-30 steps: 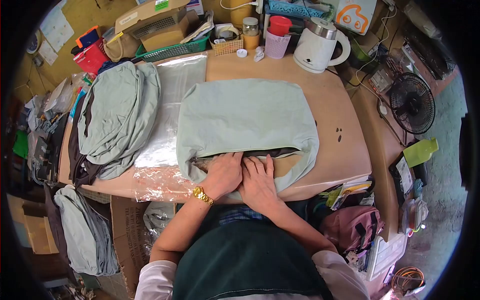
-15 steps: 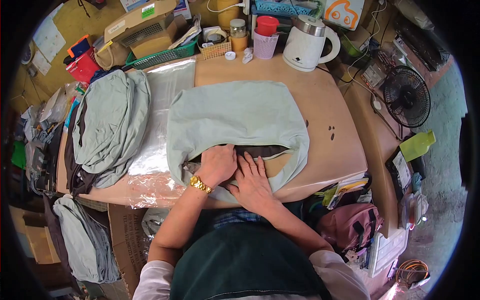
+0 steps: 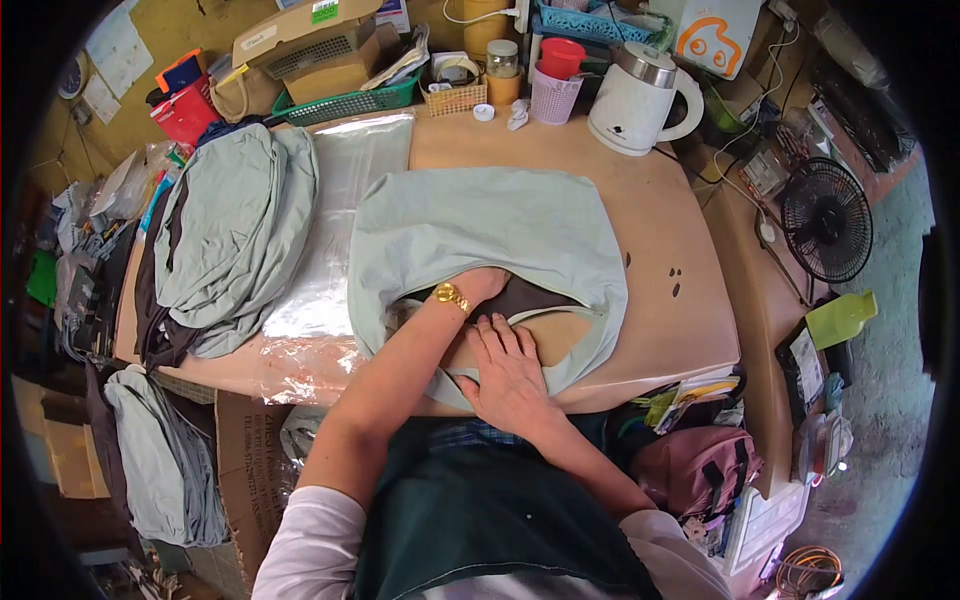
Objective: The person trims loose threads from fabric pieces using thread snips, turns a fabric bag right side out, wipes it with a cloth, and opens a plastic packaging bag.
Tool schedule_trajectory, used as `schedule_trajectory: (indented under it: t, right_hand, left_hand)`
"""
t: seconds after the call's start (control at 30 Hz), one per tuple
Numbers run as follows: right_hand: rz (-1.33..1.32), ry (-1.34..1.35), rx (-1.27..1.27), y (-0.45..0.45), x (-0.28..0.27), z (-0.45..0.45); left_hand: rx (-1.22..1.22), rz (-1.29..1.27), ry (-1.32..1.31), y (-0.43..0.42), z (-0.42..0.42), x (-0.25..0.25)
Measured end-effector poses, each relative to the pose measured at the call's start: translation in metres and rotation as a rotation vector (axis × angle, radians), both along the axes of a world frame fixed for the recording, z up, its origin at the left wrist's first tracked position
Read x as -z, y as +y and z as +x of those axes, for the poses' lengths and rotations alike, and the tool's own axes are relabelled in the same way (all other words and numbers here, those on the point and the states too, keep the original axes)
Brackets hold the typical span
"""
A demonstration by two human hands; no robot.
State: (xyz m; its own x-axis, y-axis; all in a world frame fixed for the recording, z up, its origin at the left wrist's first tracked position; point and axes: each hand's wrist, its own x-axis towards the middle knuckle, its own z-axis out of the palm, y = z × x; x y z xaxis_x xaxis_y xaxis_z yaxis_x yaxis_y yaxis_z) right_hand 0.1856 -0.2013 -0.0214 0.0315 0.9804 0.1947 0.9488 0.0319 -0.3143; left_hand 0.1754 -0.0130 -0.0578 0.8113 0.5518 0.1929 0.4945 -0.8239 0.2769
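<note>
A pale grey-green fabric bag [image 3: 485,220] lies flat on the brown-covered table, its long opening facing me. Dark lining [image 3: 530,297] shows inside the opening. My left hand [image 3: 487,283], with a gold watch at the wrist, reaches into the bag; its fingers are hidden under the fabric. Flat at the near edge of the opening rests my right hand [image 3: 508,372], fingers stretched out and holding nothing. To the left, a pile of similar pale green fabric pieces [image 3: 235,230] with dark parts lies beside a stack of clear plastic sheets [image 3: 375,150].
Along the back stand a white electric kettle [image 3: 640,100], a lilac basket [image 3: 555,97] and a green tray [image 3: 350,105] of boxes. A black fan [image 3: 826,220] is on the right. More fabric [image 3: 165,460] hangs at lower left, near a cardboard box [image 3: 240,460].
My left hand has pushed deeper into the bag, forward and right, so its fingers disappear under the fabric. The opening gapes wider. My right hand stays almost in place. The view has shifted slightly.
</note>
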Motion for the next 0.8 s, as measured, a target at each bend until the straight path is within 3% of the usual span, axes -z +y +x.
schedule_trajectory:
  t: [0.1,0.17,0.23,0.3,0.37,0.43,0.5,0.53,0.6,0.7,0.77,0.8]
  right_hand:
    - [-0.032,0.028,0.031,0.0,-0.008,0.001]
    - [-0.052,0.051,0.036,0.0,-0.013,0.004]
    - [-0.097,0.161,-0.008,-0.004,-0.016,0.016]
    - [0.006,0.108,-0.037,-0.012,-0.015,0.042]
    - [-0.013,0.536,-0.276,-0.029,-0.04,0.072]
    - [-0.076,0.839,-0.221,-0.035,-0.079,0.106]
    - [0.342,1.01,0.094,-0.007,-0.082,0.138]
    - [0.374,0.744,0.337,0.017,-0.093,0.16]
    - [0.58,0.633,0.314,0.072,-0.073,0.205]
    - [0.536,0.715,0.301,0.132,-0.023,0.263]
    - [0.007,0.751,0.237,0.148,-0.025,0.266]
    - [0.005,0.754,0.238,0.152,-0.024,0.268]
  left_hand:
    - [-0.04,-0.046,-0.048,-0.001,0.004,0.004]
    - [0.104,-0.149,0.246,-0.028,-0.021,-0.026]
    - [0.116,-0.273,0.173,-0.075,-0.064,-0.079]
    - [0.281,-0.132,-0.299,-0.097,-0.108,-0.083]
    - [0.173,-0.655,-0.089,-0.081,-0.151,-0.135]
    - [-0.201,-0.53,-0.323,-0.05,-0.171,-0.144]
    - [-0.274,-0.162,-0.638,0.005,-0.169,-0.12]
    - [-0.265,-0.051,-0.628,0.029,-0.159,-0.11]
    - [-0.24,0.068,-0.636,0.063,-0.139,-0.081]
    - [-0.321,0.009,-0.65,0.094,-0.117,-0.06]
    - [-0.445,-0.207,-0.544,0.097,-0.113,-0.063]
    - [-0.462,-0.142,-0.612,0.096,-0.111,-0.06]
